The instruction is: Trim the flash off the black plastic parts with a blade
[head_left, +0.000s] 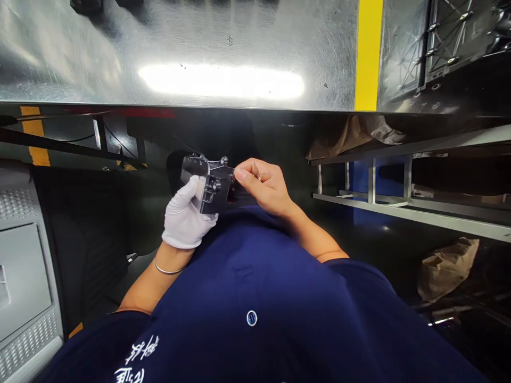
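My left hand (186,215), in a white glove, grips a black molded plastic part (214,189) in front of my body. The part has flat glossy walls, with small lugs along its top and a raised round fitting on its face. My bare right hand (265,186) is closed in a pinch, thumb and forefinger at the part's right edge. A small shiny metal piece (257,176) shows among the curled fingers; its exact kind is too small to tell. Whatever lies between the fingertips is hidden.
Ahead runs a metal worktop (247,53) with a yellow stripe (368,53). Black ribbed plastic parts (451,48) lie at its right end. A metal rack (399,207) and a brown paper bag (447,268) are at right. A grey case (24,266) stands at left.
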Demonstrator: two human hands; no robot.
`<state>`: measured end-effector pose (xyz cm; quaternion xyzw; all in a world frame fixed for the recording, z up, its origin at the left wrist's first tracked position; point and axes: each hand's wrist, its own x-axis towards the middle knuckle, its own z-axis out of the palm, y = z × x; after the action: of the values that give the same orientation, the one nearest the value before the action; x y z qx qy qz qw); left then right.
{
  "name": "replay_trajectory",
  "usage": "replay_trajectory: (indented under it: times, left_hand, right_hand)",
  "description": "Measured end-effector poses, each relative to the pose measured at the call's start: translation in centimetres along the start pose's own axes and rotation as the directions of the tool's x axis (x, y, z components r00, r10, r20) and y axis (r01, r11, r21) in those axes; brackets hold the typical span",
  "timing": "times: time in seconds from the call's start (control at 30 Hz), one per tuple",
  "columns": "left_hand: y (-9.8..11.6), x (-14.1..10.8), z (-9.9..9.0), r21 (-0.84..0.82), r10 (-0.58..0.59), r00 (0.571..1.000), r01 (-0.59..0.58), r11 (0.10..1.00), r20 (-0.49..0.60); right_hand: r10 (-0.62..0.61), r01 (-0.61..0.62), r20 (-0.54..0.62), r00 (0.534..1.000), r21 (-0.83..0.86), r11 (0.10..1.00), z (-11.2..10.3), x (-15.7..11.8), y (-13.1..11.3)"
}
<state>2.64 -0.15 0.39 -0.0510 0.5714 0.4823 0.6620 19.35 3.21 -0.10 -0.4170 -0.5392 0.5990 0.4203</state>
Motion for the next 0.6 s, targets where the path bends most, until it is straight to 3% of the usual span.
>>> replay_trajectory:
  times: [0.3, 0.47, 0.6]
  left_hand:
    - [-0.6, 0.9, -1.4, 0.119, 0.076, 0.986, -0.093, 0.989, 0.147]
    - [-0.7, 0.8, -1.3, 0.084, 0.098, 0.991, -0.105, 0.991, 0.088]
    - [-0.6, -0.1, -0.7, 0.047, 0.157, 0.978, -0.164, 0.985, 0.135]
  right_hand:
    - [-0.017, 0.017, 0.002, 1.000, -0.082, 0.996, -0.1, 0.1, 0.1]
    - [-0.010, 0.011, 0.018, 1.000, -0.080, 0.997, -0.1, 0.0, 0.3]
    - [-0.014, 0.014, -0.003, 1.000, -0.127, 0.992, -0.9, 0.0, 0.5]
